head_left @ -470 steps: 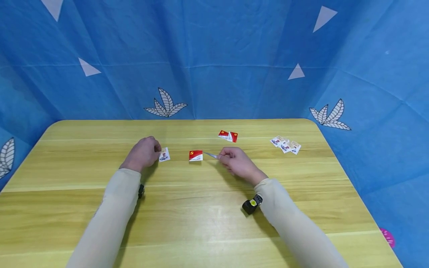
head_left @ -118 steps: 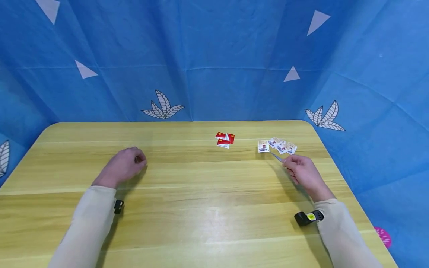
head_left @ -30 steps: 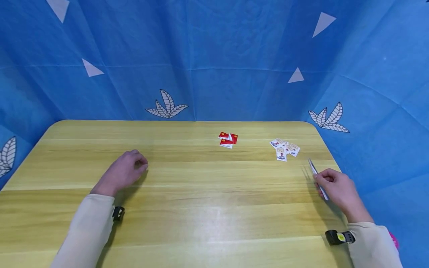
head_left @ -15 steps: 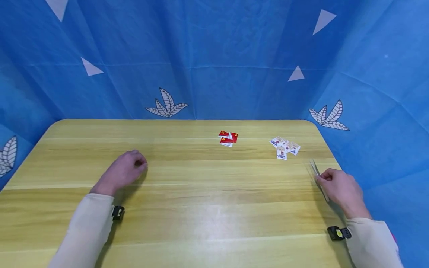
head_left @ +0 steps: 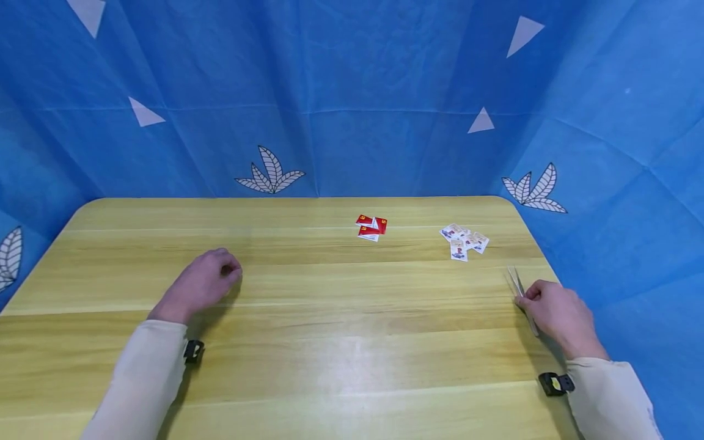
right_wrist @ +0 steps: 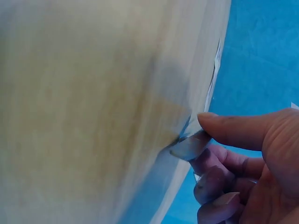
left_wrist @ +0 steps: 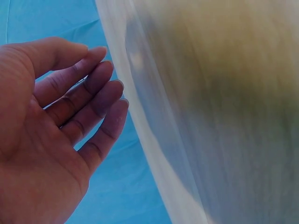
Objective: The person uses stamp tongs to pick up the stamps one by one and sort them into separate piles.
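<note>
My right hand point(head_left: 561, 315) pinches slim metal tweezers point(head_left: 519, 288) between thumb and fingers near the table's right edge. Their tips point away from me, slightly apart, with nothing between them. In the right wrist view the thumb presses the tweezers from above. My left hand point(head_left: 200, 284) hangs low over the left side of the table, fingers loosely curved and holding nothing. Beyond the tweezers lies an overlapping group of several white stamp-like pictures point(head_left: 459, 251). A second group, of red-and-white stamp-like pictures with yellow emblems point(head_left: 368, 231), lies at the back, right of centre.
The wooden table point(head_left: 330, 342) has rounded far corners and ends at a blue cloth point(head_left: 357, 146) printed with white leaves and triangles. Black bands with small devices point(head_left: 555, 384) sit on both wrists.
Earlier the tweezers brought a third red picture and a further white picture to their groups. The right hand has since drawn back to the right, releasing the white one. The left hand stays put lately.
</note>
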Demonstrator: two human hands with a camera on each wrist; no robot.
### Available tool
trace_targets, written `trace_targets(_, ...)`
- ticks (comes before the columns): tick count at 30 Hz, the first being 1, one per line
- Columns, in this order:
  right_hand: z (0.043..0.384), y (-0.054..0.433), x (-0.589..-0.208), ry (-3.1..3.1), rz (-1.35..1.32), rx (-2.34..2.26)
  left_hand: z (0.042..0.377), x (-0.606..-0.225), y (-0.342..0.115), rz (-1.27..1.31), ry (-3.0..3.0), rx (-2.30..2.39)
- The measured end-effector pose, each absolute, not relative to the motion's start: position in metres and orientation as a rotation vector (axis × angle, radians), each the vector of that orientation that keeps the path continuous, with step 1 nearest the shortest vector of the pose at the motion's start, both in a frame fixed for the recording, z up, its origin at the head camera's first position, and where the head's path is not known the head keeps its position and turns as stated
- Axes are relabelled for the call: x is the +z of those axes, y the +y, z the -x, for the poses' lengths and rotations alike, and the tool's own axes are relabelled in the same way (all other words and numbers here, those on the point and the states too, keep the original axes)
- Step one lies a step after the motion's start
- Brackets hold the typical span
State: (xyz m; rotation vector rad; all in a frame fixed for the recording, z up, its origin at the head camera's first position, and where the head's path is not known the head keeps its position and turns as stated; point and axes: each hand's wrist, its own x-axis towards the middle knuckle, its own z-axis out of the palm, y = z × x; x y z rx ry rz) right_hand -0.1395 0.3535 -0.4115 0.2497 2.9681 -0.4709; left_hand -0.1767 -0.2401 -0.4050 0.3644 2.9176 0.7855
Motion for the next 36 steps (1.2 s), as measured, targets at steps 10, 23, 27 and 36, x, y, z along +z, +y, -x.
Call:
trace_targets(10,0.139,0.353,-0.410,2.881,-0.167,-0.381,0.174,-0.413,-0.242,-0.382,2.923,0.787)
trace_targets(23,0.145,0.354,-0.412,2.864,-0.113,-0.462,0.172,-0.413,-0.245,-0.394,2.940,0.705)
trace_targets(27,0.146,0.356,-0.411,2.875,-0.092,-0.464,0.170,-0.412,-0.246,-0.397,2.953,0.692)
trace_targets(36,0.149,0.353,-0.402,2.908,-0.163,-0.411,0.171,-0.408,-0.241,-0.426,2.973,0.698)
